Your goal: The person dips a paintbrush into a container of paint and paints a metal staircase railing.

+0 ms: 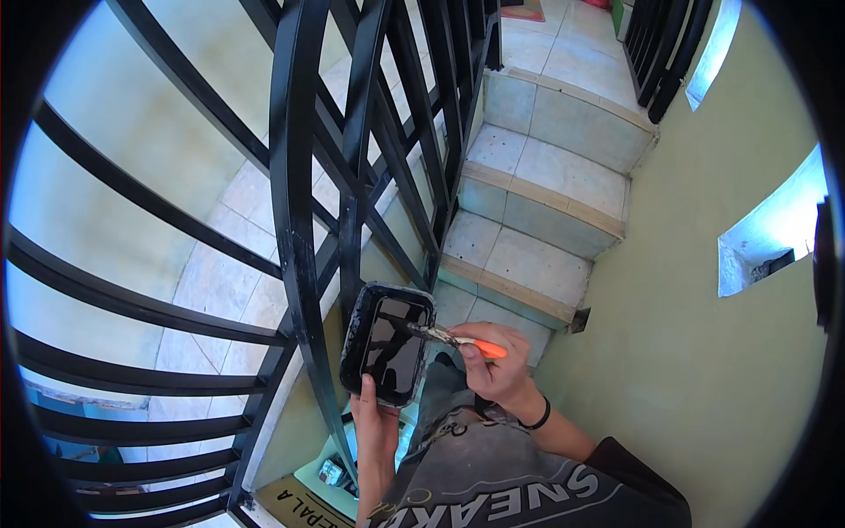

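My left hand (373, 421) grips the near edge of a black rectangular tray (355, 356), its thumb over the rim. Dark, glossy liquid (391, 352) lies in the tray and reflects light. My right hand (497, 363) is closed round a paintbrush with an orange-tipped handle (482, 348). The brush points left over the tray, and its dark bristles are at the liquid; whether they are dipped in it I cannot tell. Right beside the tray stands a black metal railing (299, 229) with curved and crossing bars.
Tiled steps (537, 238) rise ahead to a landing with a dark gate (656, 57). A pale green wall (669, 352) with lit openings (766, 233) runs along the right. Below the tray, a light green object (314, 480) sits near the railing's foot.
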`<act>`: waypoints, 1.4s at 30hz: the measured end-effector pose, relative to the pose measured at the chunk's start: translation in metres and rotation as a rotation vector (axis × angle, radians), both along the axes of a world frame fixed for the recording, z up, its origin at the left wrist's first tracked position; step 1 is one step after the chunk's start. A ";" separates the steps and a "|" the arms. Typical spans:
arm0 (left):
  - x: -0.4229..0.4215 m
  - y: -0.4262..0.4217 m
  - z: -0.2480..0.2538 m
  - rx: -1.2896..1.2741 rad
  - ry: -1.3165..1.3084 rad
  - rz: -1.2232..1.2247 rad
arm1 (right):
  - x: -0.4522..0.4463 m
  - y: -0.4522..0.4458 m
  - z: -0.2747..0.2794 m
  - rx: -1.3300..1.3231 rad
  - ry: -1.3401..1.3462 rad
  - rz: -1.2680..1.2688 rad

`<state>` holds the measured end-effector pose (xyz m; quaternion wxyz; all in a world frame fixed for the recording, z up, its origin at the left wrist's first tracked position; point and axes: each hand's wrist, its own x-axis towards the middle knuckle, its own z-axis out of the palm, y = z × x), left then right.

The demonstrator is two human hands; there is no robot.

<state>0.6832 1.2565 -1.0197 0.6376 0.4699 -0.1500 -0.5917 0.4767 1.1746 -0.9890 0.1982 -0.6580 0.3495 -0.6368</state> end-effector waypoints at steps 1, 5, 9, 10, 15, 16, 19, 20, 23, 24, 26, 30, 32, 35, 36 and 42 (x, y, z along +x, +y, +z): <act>-0.001 -0.002 0.001 -0.002 -0.004 -0.003 | -0.001 -0.001 0.003 0.046 0.017 0.002; -0.006 -0.007 0.004 -0.011 -0.053 -0.006 | -0.004 0.002 0.011 0.159 0.007 0.015; -0.006 -0.009 0.001 0.002 -0.090 -0.052 | -0.005 0.000 0.002 0.126 0.060 0.031; -0.008 -0.011 0.002 -0.009 -0.089 -0.048 | -0.004 -0.002 0.003 0.123 0.044 0.024; -0.011 -0.013 -0.002 -0.016 -0.068 -0.048 | -0.001 -0.003 -0.007 0.101 -0.030 0.042; -0.012 -0.016 -0.003 -0.012 -0.072 -0.052 | -0.002 -0.005 -0.008 0.099 -0.028 0.039; -0.017 -0.021 -0.005 0.027 -0.090 -0.075 | -0.009 -0.007 -0.009 0.115 -0.015 0.031; -0.019 -0.025 -0.005 0.045 -0.095 -0.094 | -0.014 -0.008 -0.010 0.122 -0.002 0.027; -0.027 -0.040 -0.011 0.102 -0.095 -0.138 | -0.027 -0.016 -0.016 0.129 0.030 -0.023; -0.030 -0.046 -0.015 0.121 -0.093 -0.153 | -0.032 -0.019 -0.018 0.129 0.039 -0.049; -0.035 -0.061 -0.024 0.131 -0.068 -0.221 | -0.044 -0.027 -0.024 0.150 0.041 -0.076; -0.051 -0.097 -0.052 0.211 -0.043 -0.318 | -0.070 -0.046 -0.046 0.198 0.043 -0.166; -0.054 -0.115 -0.071 0.265 -0.005 -0.356 | -0.080 -0.058 -0.061 0.229 0.061 -0.219; -0.068 -0.140 -0.091 0.346 -0.017 -0.312 | -0.096 -0.074 -0.081 0.302 0.100 -0.245; -0.070 -0.144 -0.100 0.365 -0.031 -0.295 | -0.102 -0.076 -0.088 0.338 0.105 -0.222; -0.084 -0.176 -0.135 0.377 -0.004 -0.351 | -0.109 -0.095 -0.128 0.423 0.131 -0.211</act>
